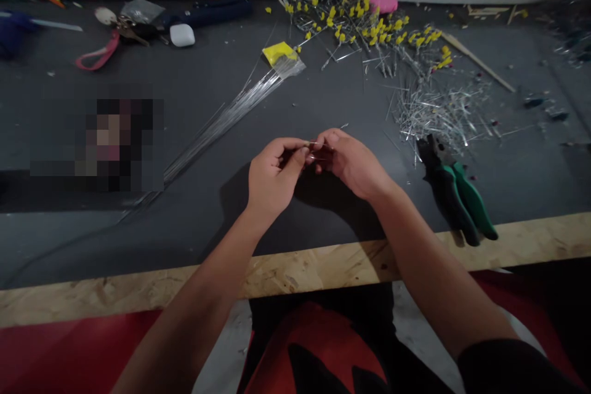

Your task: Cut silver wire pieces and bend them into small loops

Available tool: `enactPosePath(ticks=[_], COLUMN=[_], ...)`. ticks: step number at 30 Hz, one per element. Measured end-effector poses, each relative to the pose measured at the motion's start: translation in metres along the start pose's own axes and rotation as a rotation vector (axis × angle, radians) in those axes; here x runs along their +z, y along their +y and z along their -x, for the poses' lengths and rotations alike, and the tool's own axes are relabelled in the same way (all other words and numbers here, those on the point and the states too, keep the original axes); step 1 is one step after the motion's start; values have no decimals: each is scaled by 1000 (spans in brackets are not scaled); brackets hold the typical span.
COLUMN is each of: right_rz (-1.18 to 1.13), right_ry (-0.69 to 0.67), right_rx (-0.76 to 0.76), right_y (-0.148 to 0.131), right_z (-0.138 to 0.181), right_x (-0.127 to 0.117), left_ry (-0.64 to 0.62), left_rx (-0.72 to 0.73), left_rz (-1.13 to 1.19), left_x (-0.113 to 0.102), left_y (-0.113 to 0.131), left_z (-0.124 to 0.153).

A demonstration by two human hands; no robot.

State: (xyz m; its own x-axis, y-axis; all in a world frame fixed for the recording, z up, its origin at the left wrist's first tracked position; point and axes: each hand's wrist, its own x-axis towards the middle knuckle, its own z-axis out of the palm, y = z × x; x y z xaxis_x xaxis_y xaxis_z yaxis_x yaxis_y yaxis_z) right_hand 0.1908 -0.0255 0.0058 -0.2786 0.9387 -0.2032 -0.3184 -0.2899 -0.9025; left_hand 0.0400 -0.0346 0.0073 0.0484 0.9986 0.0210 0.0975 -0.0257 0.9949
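Over the middle of the dark worktop, my left hand pinches a short thin wire between thumb and forefinger. My right hand meets it from the other side, its fingers curled around the same wire. The wire looks bent into a narrow loop; its ends are hidden by the fingers. A bundle of long straight wires lies to the left, its upper end in a clear sleeve with a yellow tag. Off to the right rest pliers with green and black handles, near a heap of short cut wires.
Many wire pieces with yellow tips spread along the back, by a pink lump. A wooden stick lies at right. Keys with a pink strap and a white case sit back left. A chipboard edge borders the front.
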Motion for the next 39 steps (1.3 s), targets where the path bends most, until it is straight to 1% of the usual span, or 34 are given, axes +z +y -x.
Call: enactPosePath(ticks=[4,7,11,14,17,21,24,29,33,36,39], right_rz=[33,71,204,308,333,265,198,170,137,129,163], right_ry=[-132,-191,-156,-147,-146,-70,-23,49,48,54,93], right_rx=[91,92,-3,-42,-22,0,37,84,99,80,4], right_y=[-2,-4,-5,-8,-10,-9,-9,-11,-14,-13,-9], right_z=[5,7,8,8,9,8,7,7,8,8,6], right_x=[-4,-6,-8,-11,-14,-15,-14,-15,-15,-16,-16], left_ry=[-4,-18,-71,-118,-154,-185,-183,-204,-225,-229,-227], left_rx=[53,87,154,160,90,-122,-226,-332,-389,-403,-418], left_rz=[-131,-220,-309,-351,-302,-36,126,199,250,274,310], left_x=[-3,-4,-6,-8,-7,-4,-2,-3,-4,-5,-5], left_y=[-1,-2,-3,-2,-3,-4,-3,-1,1,1,1], left_z=[-1,-1,-2,-3,-4,-6,-6,-6,-6,-6,-7])
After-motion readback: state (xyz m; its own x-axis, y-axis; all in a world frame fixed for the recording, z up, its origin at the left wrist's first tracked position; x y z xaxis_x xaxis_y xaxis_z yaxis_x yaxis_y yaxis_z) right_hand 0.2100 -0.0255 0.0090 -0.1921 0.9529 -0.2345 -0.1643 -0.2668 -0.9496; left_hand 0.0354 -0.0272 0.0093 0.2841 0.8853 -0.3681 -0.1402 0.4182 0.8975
